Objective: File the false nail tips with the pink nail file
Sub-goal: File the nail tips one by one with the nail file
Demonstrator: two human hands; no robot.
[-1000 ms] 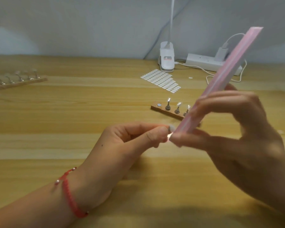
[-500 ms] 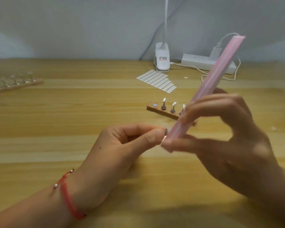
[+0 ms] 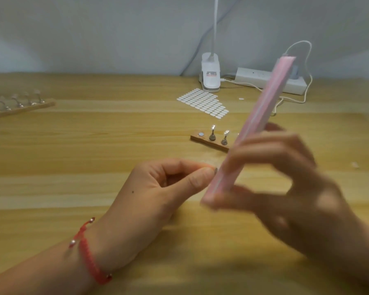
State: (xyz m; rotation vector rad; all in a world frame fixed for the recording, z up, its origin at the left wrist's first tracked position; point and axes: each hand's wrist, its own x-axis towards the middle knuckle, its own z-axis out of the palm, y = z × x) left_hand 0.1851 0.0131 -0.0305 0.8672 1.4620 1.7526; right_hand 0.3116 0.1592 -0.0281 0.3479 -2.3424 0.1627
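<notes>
While my left hand (image 3: 158, 194) sits low over the table (image 3: 94, 145) at seven o'clock, its thumb and forefinger pinch a small grey bit (image 3: 215, 170), too tiny to name for sure; the other fingers are curled in behind; a red bracelet (image 3: 90, 258) is on that wrist; my right hand (image 3: 296, 188), blurred at four o'clock, grips the file (image 3: 258, 124) near its lower end, thumb underneath, fingers curled over the top; the file slants up toward one o'clock, its lower stretch right against the bit in my left pinch; at twelve o'clock from my left hand a wooden stand (image 3: 202, 139) lies on the table with two clear tips (image 3: 213, 127) upright on pegs, its right end hidden by the file; a sticker sheet (image 3: 202, 102) lies beyond it; a white lamp base (image 3: 210, 75) and a power strip (image 3: 254, 78) sit at the back edge; a second stand (image 3: 21, 108) lies far out at ten o'clock.
</notes>
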